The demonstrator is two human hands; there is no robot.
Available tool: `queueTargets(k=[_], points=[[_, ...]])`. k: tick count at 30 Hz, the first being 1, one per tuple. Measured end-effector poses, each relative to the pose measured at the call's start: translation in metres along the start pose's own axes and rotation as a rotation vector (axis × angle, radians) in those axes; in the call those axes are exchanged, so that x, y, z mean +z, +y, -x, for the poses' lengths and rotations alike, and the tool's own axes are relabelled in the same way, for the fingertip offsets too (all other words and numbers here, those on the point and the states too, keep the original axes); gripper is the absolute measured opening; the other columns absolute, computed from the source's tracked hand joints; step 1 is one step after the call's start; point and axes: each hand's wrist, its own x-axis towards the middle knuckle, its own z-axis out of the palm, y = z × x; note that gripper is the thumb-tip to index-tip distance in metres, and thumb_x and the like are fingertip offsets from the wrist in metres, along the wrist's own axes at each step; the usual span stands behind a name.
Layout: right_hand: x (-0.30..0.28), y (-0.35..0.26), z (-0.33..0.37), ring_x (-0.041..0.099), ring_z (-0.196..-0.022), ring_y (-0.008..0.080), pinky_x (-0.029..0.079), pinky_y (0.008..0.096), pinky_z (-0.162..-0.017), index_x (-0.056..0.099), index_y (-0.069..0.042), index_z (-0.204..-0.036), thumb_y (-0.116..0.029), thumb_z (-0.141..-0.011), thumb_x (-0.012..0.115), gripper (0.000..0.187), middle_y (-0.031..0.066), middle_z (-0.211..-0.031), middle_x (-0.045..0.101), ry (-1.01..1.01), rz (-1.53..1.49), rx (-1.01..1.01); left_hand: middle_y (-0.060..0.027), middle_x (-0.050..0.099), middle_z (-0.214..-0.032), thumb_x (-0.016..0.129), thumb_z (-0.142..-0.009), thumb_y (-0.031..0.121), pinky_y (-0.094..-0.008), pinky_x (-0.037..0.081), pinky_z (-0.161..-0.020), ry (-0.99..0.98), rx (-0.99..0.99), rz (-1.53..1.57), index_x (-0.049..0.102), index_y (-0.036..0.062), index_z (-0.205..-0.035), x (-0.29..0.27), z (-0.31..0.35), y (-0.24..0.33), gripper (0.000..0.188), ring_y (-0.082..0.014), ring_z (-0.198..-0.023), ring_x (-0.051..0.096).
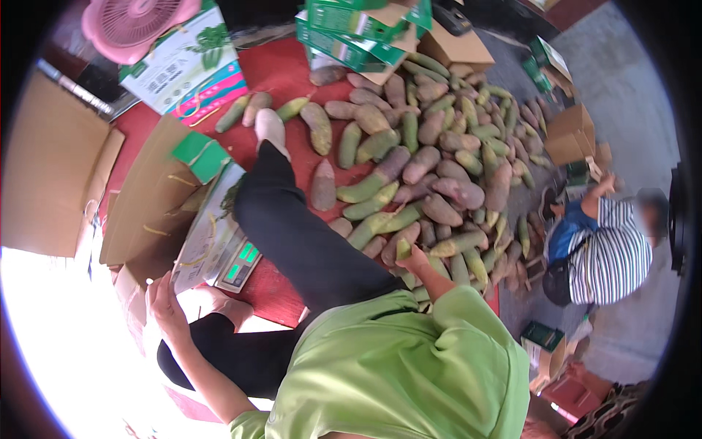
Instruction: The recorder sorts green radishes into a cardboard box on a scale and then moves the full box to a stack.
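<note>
My right hand [415, 263] is closed around a radish [403, 249], whose green end pokes out past the fingers at the near side of a large pile. The long radishes [424, 164] there are green to purplish-brown and lie on top of one another. Over on the left, my left hand [168, 307] has its fingers bent at the near edge of an open carton [212, 227] with a printed white side and rope handles. That carton is on a digital scale [238, 267] with lit green displays. How much lies inside the carton is hidden.
Red matting [274, 66] lies under my feet and the pile. Another carton [51, 161] stands far left. Green printed boxes [351, 36] are stacked at the back, beside a pink fan-like thing [139, 25]. At right, a person in a striped shirt [610, 252] crouches beside boxes.
</note>
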Motion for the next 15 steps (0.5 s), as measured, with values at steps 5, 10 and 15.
queueTargets(k=[5,10,15], points=[[-0.054,-0.045,-0.016,0.061,-0.104,0.0328,0.048,0.0389,-0.088,0.052,0.000,-0.121,-0.025,-0.059,0.085,0.074,0.0197,-0.110,0.063,0.007,-0.013,-0.100,-0.0135,0.062,-0.090,0.058,-0.082,-0.003,-0.0367,0.048,-0.077,-0.008,-0.071,0.050,0.068,0.0006,-0.102,-0.006,0.002,0.005,0.022,-0.0300,-0.085,0.060],[-0.117,-0.134,-0.023,0.062,-0.095,0.0233,0.048,0.0356,-0.087,0.053,-0.005,-0.122,-0.003,-0.067,0.078,0.061,0.0112,-0.104,0.065,0.190,-0.259,-0.514,-0.0115,0.062,-0.088,0.059,-0.079,-0.001,-0.0380,0.049,-0.076,0.005,-0.042,0.026,0.069,0.0030,-0.096,-0.010,-0.003,0.011,0.021,-0.0298,-0.085,0.060],[-0.192,-0.266,0.003,0.058,-0.109,0.0251,0.045,0.0351,-0.093,0.048,-0.002,-0.128,0.000,-0.073,0.071,0.059,0.0146,-0.116,0.059,0.263,-0.400,-0.776,-0.0049,0.062,-0.090,0.058,-0.078,0.005,-0.0363,0.049,-0.076,-0.012,-0.021,-0.042,0.069,0.0082,-0.100,-0.011,0.001,0.005,0.024,-0.0244,-0.086,0.060]])
